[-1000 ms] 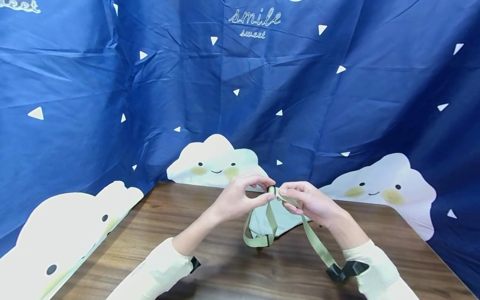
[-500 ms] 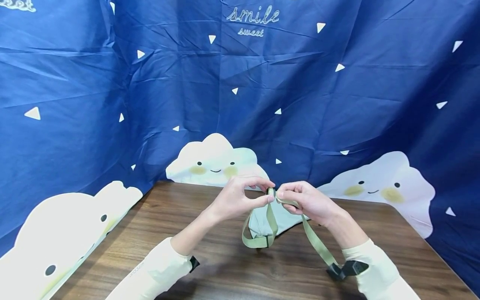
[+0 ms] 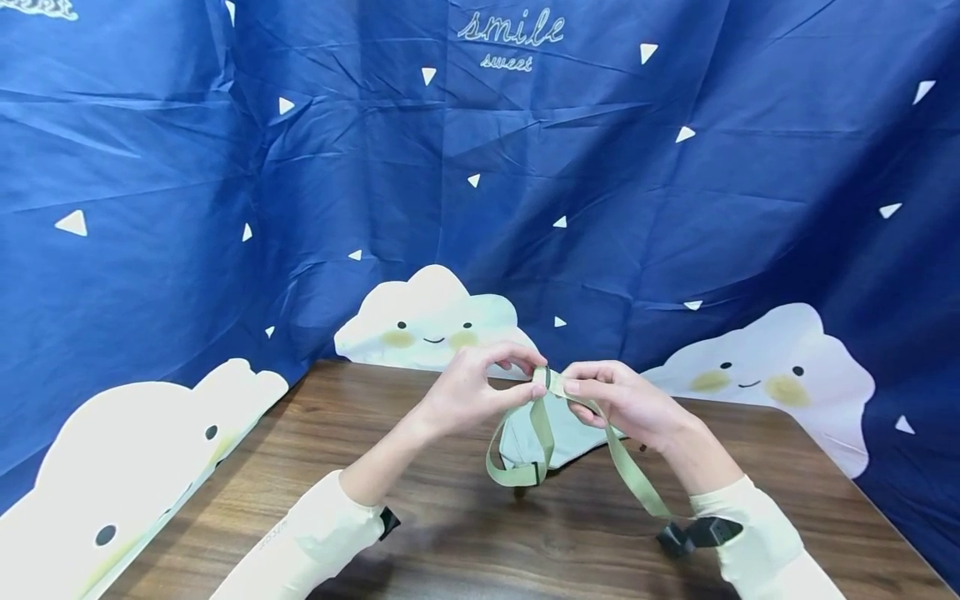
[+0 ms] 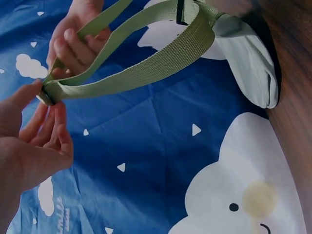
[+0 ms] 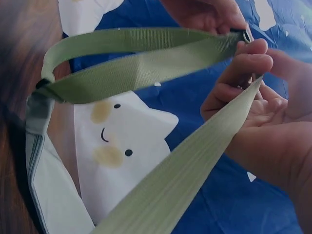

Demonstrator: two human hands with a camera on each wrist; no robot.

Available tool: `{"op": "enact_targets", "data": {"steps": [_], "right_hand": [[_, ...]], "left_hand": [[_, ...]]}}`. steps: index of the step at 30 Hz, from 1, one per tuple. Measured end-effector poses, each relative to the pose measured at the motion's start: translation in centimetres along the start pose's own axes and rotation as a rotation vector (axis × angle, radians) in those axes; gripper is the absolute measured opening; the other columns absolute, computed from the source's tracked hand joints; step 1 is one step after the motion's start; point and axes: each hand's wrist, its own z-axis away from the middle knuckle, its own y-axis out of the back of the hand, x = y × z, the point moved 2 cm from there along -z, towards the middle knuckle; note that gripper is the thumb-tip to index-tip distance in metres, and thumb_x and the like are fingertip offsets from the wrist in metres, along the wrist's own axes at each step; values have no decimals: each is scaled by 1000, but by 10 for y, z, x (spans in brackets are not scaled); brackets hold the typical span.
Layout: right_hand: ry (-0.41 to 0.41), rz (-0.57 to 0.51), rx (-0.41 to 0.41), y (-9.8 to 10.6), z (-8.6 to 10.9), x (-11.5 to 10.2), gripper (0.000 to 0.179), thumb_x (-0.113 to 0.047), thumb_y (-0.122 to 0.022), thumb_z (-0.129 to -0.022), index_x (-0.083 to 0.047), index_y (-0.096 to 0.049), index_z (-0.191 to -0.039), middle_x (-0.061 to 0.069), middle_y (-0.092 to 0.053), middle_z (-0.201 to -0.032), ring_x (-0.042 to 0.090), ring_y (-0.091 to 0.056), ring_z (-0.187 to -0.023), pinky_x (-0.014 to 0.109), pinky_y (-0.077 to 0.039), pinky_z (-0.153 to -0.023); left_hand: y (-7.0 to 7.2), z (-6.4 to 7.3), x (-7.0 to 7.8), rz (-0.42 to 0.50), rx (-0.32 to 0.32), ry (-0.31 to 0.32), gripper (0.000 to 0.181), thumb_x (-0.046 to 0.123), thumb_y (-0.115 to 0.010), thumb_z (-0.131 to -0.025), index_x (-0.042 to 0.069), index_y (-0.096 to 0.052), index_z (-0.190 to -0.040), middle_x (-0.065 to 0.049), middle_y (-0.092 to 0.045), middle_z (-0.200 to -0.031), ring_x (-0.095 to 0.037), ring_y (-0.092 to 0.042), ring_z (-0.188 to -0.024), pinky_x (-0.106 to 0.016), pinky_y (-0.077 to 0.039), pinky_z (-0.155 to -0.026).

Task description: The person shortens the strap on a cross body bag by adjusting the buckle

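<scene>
A pale green waist bag (image 3: 573, 440) lies on the table beyond both hands, with a light green webbing strap (image 3: 636, 475) raised from it. My left hand (image 3: 465, 398) pinches the strap at a black slider (image 3: 547, 377) between thumb and fingertips. Just right of the slider, my right hand (image 3: 630, 407) pinches the strap with thumb and fingers. Its free length hangs below that hand toward a dark buckle-like piece (image 3: 675, 542) near the right wrist. The left wrist view shows the strap looping from the slider (image 4: 47, 95) back to the bag (image 4: 248, 63).
A brown wood-grain table (image 3: 450, 533) lies under the bag and arms. Blue cloth (image 3: 480, 167) printed with clouds and triangles hangs behind and on both sides. Another black adjuster (image 3: 537, 472) sits on the lower strap loop.
My right fingers have shifted slightly right from the slider, with more strap showing between the hands. The slider has turned a little in my left fingers. The bag stays in place.
</scene>
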Motion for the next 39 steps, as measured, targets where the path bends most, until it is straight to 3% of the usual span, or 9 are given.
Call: {"op": "enact_targets", "data": {"steps": [7, 19, 25, 32, 39], "right_hand": [[12, 7, -1, 1, 2, 3, 17, -4, -49, -105, -3, -66, -102, 2, -48, -66, 16, -38, -55, 27, -33, -55], [73, -8, 33, -12, -3, 1, 20, -4, -46, -106, -2, -66, -101, 2, -46, -64, 13, -38, -57, 27, -31, -53], [44, -5, 29, -5, -3, 1, 20, -6, -48, -106, -3, -67, -102, 2, -49, -64, 15, -38, -55, 27, -32, -54], [13, -12, -34, 8, 0, 7, 20, -2, -47, -105, -4, -66, -102, 1, -52, -66, 14, -38, -53, 28, -30, -53], [54, -19, -48, -2, -3, 6, 20, -3, -46, -106, -3, -66, -106, 2, -49, -67, 15, -36, -55, 29, -28, -51]], "left_hand": [[3, -2, 2, 26, -5, -25, 29, 17, -82, -88, 7, -73, -114, 4, -71, -105, -15, -69, -94, -29, -54, -86], [-1, -3, 1, 5, -46, -50, 29, 18, -83, -88, 10, -73, -115, 5, -69, -105, -7, -64, -95, -31, -54, -86], [5, -4, 5, -4, -6, -51, 25, 12, -82, -88, 8, -72, -110, 3, -69, -103, -8, -65, -94, -32, -55, -83], [10, -5, 16, 16, 29, -78, 27, 0, -83, -82, 0, -71, -106, -9, -70, -101, -17, -67, -90, -39, -57, -79], [2, 1, 4, -16, 0, -35, 28, 16, -84, -86, 9, -74, -112, 3, -69, -105, -9, -62, -97, -33, -55, -83]]}}
